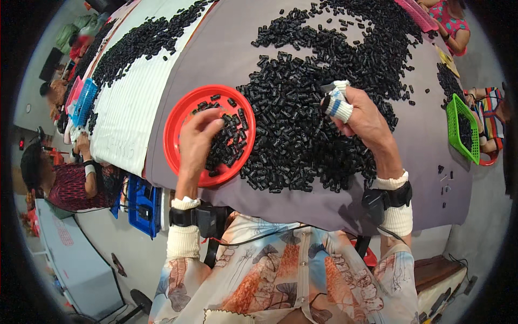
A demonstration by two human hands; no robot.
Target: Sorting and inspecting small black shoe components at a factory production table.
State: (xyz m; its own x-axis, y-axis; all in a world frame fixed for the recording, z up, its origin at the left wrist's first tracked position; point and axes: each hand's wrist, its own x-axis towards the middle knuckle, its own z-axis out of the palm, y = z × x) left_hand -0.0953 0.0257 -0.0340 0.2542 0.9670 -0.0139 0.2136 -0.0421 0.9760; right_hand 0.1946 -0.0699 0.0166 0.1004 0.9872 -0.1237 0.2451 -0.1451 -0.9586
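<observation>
My left hand [197, 137] hangs over a round red plastic tray [171, 127], its fingers loosely bent and a little apart, with nothing visible in them. Small black plastic parts [232, 132] lie in the tray under and beside that hand. Over a large heap of the same black parts [291, 119], my right hand [359, 113] is closed, thumb and forefinger wrapped in white finger sleeves. A small black part [325, 103] shows at its fingertips. Just beyond it a thin greyish edge pokes out, too small to name.
The heap runs to the far right of the grey-covered table [210, 59]. A green basket [463, 129] stands at the right edge, a pink one [418, 15] at the far right. Left, a white-covered table [127, 108] carries more parts and a blue basket [84, 102]. Other people sit around.
</observation>
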